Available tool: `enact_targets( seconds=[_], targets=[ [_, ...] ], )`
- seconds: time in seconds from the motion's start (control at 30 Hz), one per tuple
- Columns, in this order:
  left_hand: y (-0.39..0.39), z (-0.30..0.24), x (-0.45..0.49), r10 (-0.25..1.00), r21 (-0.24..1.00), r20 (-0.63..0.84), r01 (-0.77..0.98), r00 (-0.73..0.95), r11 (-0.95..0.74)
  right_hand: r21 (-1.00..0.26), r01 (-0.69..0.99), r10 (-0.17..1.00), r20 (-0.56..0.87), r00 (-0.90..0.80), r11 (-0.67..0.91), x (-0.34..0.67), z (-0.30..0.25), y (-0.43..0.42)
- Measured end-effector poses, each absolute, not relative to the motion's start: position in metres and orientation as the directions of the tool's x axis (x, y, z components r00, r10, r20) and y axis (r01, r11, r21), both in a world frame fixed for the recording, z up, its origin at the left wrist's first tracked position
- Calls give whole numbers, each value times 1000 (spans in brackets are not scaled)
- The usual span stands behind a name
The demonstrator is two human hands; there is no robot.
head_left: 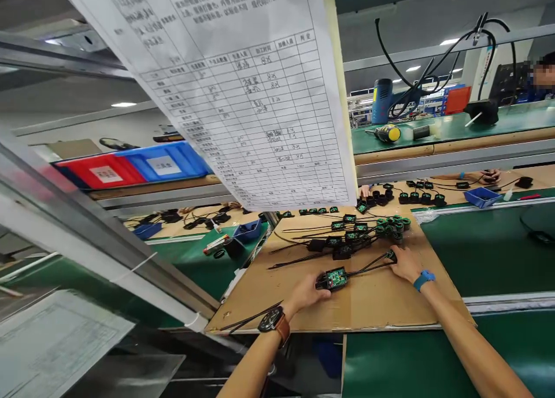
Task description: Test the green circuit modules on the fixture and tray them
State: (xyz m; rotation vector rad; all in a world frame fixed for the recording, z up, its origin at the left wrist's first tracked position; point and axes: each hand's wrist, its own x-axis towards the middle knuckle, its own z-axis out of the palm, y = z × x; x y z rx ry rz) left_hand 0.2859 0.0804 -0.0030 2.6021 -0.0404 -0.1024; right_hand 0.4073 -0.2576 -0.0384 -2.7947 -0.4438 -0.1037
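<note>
My left hand [307, 295] is closed around the left end of a black box with an exposed green circuit board [336, 278]. Two black cables [367, 267] run from this box to a small black end piece [391, 256]. That end piece sits between the fingers of my right hand [406, 264]. Both parts are held low over a brown cardboard sheet [368, 311]. Beyond them lie several similar boxed circuit boards [336, 242] with cables, and a cluster of round green-faced parts [392, 226].
A printed form [277, 115] hangs in front, hiding part of the far bench. A metal post [108, 230] slants along the left. Behind are blue bins [247, 230], a screwdriver [387, 133] on a shelf, and another person's hand [489, 177] at the far table.
</note>
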Motion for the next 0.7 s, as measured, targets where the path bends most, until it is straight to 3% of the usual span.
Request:
enact_targets(
  seconds=[0.23, 0.47, 0.7],
  targets=[
    [93, -37, 271, -31, 518, 9, -32, 999, -855, -325, 244, 212, 132, 968, -914, 411, -49, -252],
    [83, -23, 254, 46, 433, 153, -25, 987, -901, -271, 297, 282, 94, 955, -916, 404, -44, -258],
    [66, -39, 204, -76, 409, 253, -177, 965, -895, -213, 251, 214, 183, 960, -944, 384, -58, -282]
  ],
)
